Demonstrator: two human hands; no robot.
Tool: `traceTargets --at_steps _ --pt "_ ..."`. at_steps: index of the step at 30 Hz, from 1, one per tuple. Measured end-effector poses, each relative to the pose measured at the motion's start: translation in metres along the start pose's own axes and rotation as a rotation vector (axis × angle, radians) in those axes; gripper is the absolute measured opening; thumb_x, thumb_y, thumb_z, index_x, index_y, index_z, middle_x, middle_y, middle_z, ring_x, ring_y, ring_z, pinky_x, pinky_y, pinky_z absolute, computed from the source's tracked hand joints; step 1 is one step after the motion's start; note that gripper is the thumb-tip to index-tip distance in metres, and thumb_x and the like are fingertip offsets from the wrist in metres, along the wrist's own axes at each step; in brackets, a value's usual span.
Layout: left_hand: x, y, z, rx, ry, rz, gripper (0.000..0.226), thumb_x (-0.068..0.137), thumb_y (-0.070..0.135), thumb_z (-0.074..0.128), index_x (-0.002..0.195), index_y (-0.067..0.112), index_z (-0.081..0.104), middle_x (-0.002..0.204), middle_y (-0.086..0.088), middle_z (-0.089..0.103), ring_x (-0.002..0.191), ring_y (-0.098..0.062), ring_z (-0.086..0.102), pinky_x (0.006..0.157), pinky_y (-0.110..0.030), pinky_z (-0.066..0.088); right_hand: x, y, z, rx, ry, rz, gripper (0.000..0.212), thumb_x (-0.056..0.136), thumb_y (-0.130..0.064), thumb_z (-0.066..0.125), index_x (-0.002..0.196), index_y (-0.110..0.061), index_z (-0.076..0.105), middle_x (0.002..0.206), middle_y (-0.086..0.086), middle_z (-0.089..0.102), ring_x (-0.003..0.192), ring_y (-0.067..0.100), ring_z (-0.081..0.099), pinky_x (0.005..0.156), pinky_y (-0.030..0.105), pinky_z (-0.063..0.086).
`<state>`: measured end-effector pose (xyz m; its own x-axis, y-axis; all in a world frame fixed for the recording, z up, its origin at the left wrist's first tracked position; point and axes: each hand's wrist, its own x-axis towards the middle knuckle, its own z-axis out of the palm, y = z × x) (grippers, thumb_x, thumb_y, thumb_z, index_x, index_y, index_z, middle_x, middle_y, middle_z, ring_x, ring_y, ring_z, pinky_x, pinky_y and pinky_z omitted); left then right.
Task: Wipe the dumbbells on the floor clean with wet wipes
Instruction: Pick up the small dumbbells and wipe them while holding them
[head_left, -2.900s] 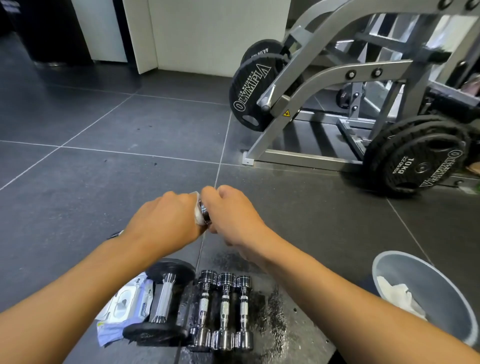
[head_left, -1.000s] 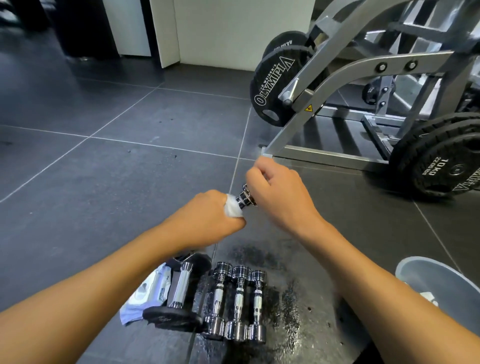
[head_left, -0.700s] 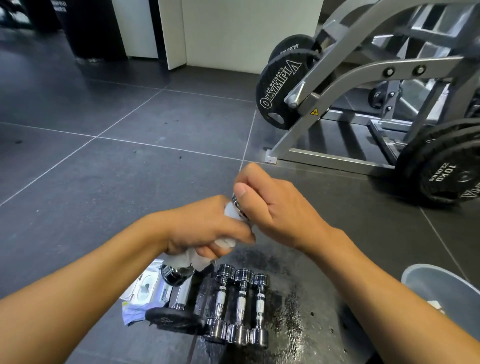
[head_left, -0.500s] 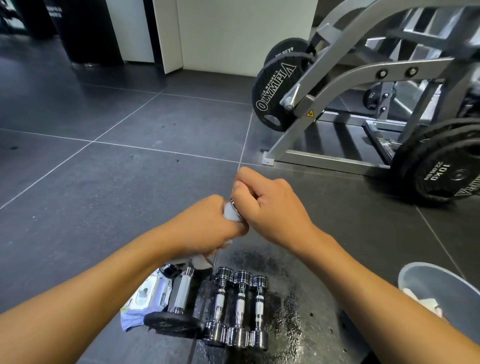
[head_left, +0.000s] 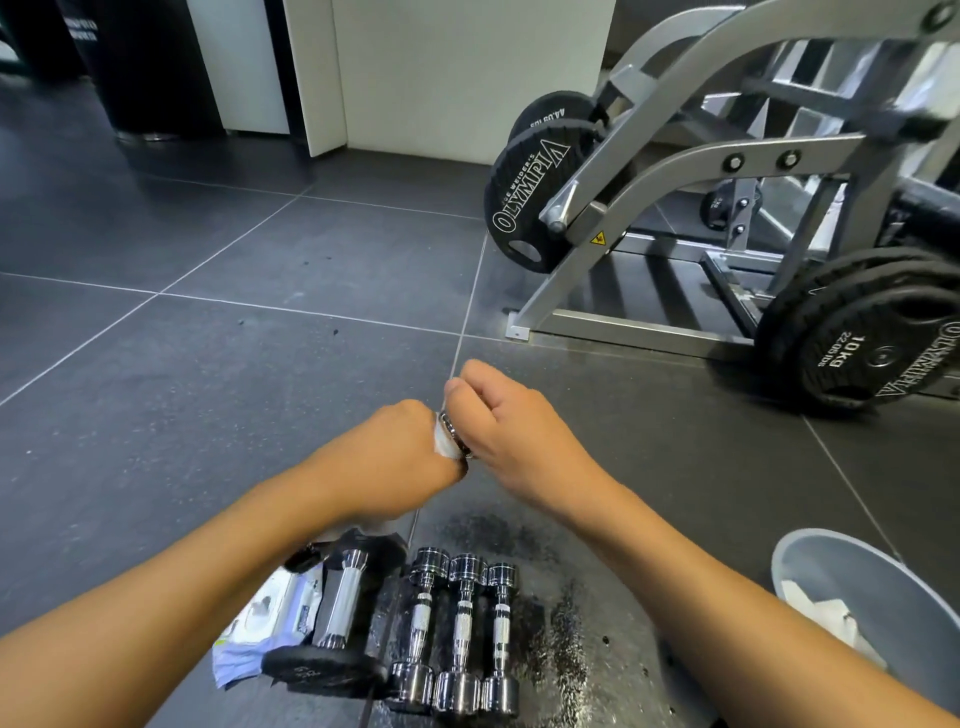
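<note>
Left hand (head_left: 395, 460) closed around a white wipe (head_left: 441, 442), pressed against the small dumbbell (head_left: 456, 435). Right hand (head_left: 511, 431), fingers curled, grips that dumbbell. Three more dumbbells (head_left: 460, 631) lie below.

Grey bin (head_left: 852, 566) btm right; steel machine frame (head_left: 675, 162) w/ black plates (head_left: 530, 208) behind; dark tile floor (head_left: 208, 364).

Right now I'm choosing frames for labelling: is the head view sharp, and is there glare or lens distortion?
Head view: mostly sharp; wide-angle lens enlarges the near forearms; glare spots on the chrome dumbbells and wet floor patch; left hand and right hand mostly hide the held dumbbell.
</note>
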<state>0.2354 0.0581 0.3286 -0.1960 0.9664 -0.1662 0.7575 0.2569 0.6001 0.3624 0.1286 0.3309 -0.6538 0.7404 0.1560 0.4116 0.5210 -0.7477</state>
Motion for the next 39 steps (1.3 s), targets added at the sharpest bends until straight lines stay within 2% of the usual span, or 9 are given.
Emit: traceTargets --at_steps 4,10,14,18,23,27,33,37,39 --pt "-0.020 0.001 -0.018 -0.447 -0.379 0.020 0.016 0.091 0.000 0.060 0.080 0.006 0.051 0.051 -0.005 0.032 0.041 -0.016 0.024 0.041 -0.021 0.024 -0.016 -0.009 -0.009 -0.110 -0.006 -0.323 0.027 0.098 -0.047 0.040 0.086 -0.022 0.040 0.065 0.003 0.051 0.064 0.027 0.046 0.060 0.044 0.043" --pt "-0.035 0.000 -0.029 -0.511 -0.796 0.045 0.049 0.096 -0.002 0.060 0.056 0.024 0.049 0.044 0.004 0.027 0.035 -0.007 0.024 0.038 -0.015 0.021 -0.028 -0.012 -0.007 -0.227 0.063 -0.706 0.027 0.098 -0.030 0.043 0.085 -0.009 0.054 0.063 0.002 0.045 0.058 0.023 0.039 0.054 0.036 0.035" --pt "-0.029 0.003 -0.018 -0.398 -0.367 0.081 0.021 0.082 0.012 0.060 0.062 0.020 0.057 0.047 0.003 0.039 0.042 -0.012 0.032 0.042 -0.023 0.029 -0.023 -0.012 0.004 -0.195 0.175 -0.400 0.022 0.092 -0.038 0.038 0.084 -0.019 0.045 0.057 0.000 0.045 0.057 0.032 0.044 0.054 0.043 0.040" --pt "-0.004 -0.008 0.001 0.255 0.033 0.069 0.022 0.092 0.037 0.051 0.085 0.018 0.058 0.078 -0.009 0.067 0.066 -0.025 0.053 0.058 -0.032 0.040 -0.007 -0.012 0.013 -0.115 0.093 0.090 0.023 0.095 -0.030 0.042 0.076 -0.017 0.040 0.069 0.010 0.053 0.072 0.038 0.050 0.059 0.041 0.036" --pt "-0.002 -0.008 0.019 0.823 0.258 0.090 0.024 0.102 0.029 0.045 0.121 0.019 0.054 0.104 -0.005 0.070 0.093 -0.032 0.069 0.065 -0.034 0.035 -0.007 -0.008 0.017 0.332 -0.110 0.662 0.028 0.097 -0.027 0.037 0.076 -0.012 0.050 0.063 0.009 0.052 0.045 0.020 0.033 0.044 0.019 0.027" --pt "0.007 -0.013 0.011 0.485 0.187 0.024 0.023 0.099 0.034 0.047 0.108 0.018 0.060 0.087 -0.005 0.066 0.090 -0.036 0.066 0.063 -0.034 0.038 -0.004 -0.002 0.021 0.085 0.093 0.203 0.031 0.094 -0.037 0.044 0.071 -0.017 0.039 0.063 0.002 0.050 0.063 0.026 0.041 0.059 0.041 0.037" --pt "-0.014 -0.008 -0.014 -0.294 -0.369 0.059 0.014 0.091 0.004 0.057 0.078 0.007 0.052 0.047 0.004 0.041 0.038 -0.011 0.037 0.042 -0.023 0.031 -0.018 0.002 0.006 -0.160 0.072 -0.407 0.033 0.096 -0.046 0.038 0.089 -0.016 0.050 0.062 0.004 0.055 0.059 0.026 0.048 0.059 0.043 0.040" --pt "-0.028 -0.012 -0.026 -0.339 -0.828 0.058 0.048 0.097 0.002 0.061 0.056 0.022 0.046 0.046 0.003 0.032 0.038 -0.010 0.028 0.040 -0.022 0.027 -0.027 0.003 0.015 -0.243 0.170 -0.803 0.046 0.105 -0.029 0.034 0.083 -0.002 0.064 0.064 0.009 0.054 0.056 0.029 0.048 0.052 0.041 0.041" --pt "-0.032 -0.010 -0.024 -0.398 -0.862 0.036 0.050 0.097 -0.002 0.059 0.056 0.023 0.045 0.046 0.004 0.030 0.037 -0.009 0.026 0.040 -0.020 0.026 -0.028 0.004 0.017 -0.234 0.190 -0.802 0.044 0.105 -0.027 0.034 0.082 -0.002 0.062 0.063 0.008 0.052 0.054 0.029 0.047 0.050 0.041 0.040"
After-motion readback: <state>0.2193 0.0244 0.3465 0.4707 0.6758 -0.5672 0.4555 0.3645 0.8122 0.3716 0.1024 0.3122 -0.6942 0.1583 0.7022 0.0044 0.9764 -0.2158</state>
